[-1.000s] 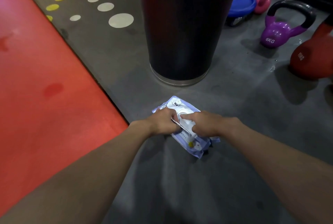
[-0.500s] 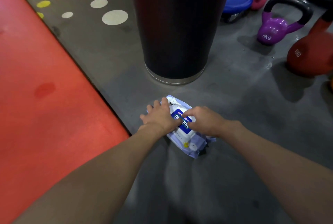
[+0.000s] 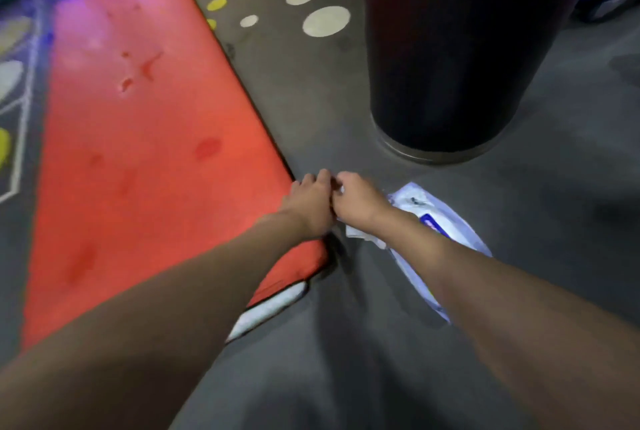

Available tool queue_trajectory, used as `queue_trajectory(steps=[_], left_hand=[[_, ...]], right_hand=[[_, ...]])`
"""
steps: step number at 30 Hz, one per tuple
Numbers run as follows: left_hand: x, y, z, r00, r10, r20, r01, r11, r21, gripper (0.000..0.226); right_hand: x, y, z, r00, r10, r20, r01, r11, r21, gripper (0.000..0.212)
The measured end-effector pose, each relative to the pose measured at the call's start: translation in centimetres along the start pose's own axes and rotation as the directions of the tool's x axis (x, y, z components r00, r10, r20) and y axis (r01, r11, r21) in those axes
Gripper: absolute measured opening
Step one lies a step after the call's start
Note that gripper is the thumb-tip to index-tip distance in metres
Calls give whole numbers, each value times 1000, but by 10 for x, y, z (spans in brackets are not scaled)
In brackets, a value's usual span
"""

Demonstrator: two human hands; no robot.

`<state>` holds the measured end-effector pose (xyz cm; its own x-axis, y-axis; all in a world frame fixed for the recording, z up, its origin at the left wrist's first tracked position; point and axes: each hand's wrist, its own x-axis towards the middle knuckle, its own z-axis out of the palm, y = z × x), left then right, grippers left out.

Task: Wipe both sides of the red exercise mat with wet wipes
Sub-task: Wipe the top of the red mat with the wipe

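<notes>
- Plainly curled, the right hand [image 3: 356, 199] pinches a white wet wipe [image 3: 363, 235] that trails beneath its wrist.
- The left hand [image 3: 310, 202], fingers curled, touches the right; whether it also holds the wipe is unclear.
- The red mat [image 3: 156, 152], blotched with darker marks, lies flat just left of the hands.
- The wipe pack [image 3: 441, 234] lies under the right forearm, its contents hidden.

Two hands [image 3: 310, 202] [image 3: 356, 199], one red mat [image 3: 156, 152], one wipe [image 3: 363, 235], one wipes pack [image 3: 450, 232].

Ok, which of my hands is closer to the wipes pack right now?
Right. The right hand is just left of the wipes pack, its forearm crossing over it; the left hand is farther left, at the edge of the red mat.
</notes>
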<state>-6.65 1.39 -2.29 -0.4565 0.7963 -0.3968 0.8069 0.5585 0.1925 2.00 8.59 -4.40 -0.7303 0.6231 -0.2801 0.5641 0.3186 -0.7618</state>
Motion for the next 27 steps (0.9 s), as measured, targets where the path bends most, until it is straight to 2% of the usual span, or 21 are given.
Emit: queue_trajectory(steps=[2, 6, 8, 10, 15, 19, 23, 25, 27], left_hand=[[-8, -23, -20, 996, -81, 37, 79, 996, 52, 51], [-34, -51, -58, 974, -174, 143, 157, 980, 122, 54], [-36, -64, -65, 972, -163, 171, 141, 981, 134, 52], [-29, -75, -65, 977, -122, 173, 99, 986, 134, 51], [3, -137, -39, 977, 39, 210, -66, 990, 124, 64], [22, -175, -23, 918, 168, 359, -241, 956, 169, 107], [31, -192, 0, 853, 194, 485, -343, 908, 240, 144], [23, -198, 11, 862, 223, 455, -360, 902, 239, 144], [14, -201, 12, 886, 230, 403, -314, 936, 157, 132]], right_hand=[[11, -22, 22, 998, -12, 58, 8, 997, 79, 19], [14, -51, 38, 979, 29, 204, -57, 989, 137, 18], [18, -59, 36, 969, 67, 239, -101, 986, 131, 35], [26, -61, 35, 970, 110, 218, -141, 981, 131, 43], [35, -72, 63, 972, 215, 91, -231, 946, 226, 55], [19, -85, 88, 956, 276, -96, -257, 950, 177, 56], [-1, -101, 108, 871, 356, -338, -293, 930, 223, 55], [-10, -108, 119, 807, 413, -423, -346, 910, 228, 53], [-17, -117, 128, 764, 466, -447, -397, 885, 243, 54]])
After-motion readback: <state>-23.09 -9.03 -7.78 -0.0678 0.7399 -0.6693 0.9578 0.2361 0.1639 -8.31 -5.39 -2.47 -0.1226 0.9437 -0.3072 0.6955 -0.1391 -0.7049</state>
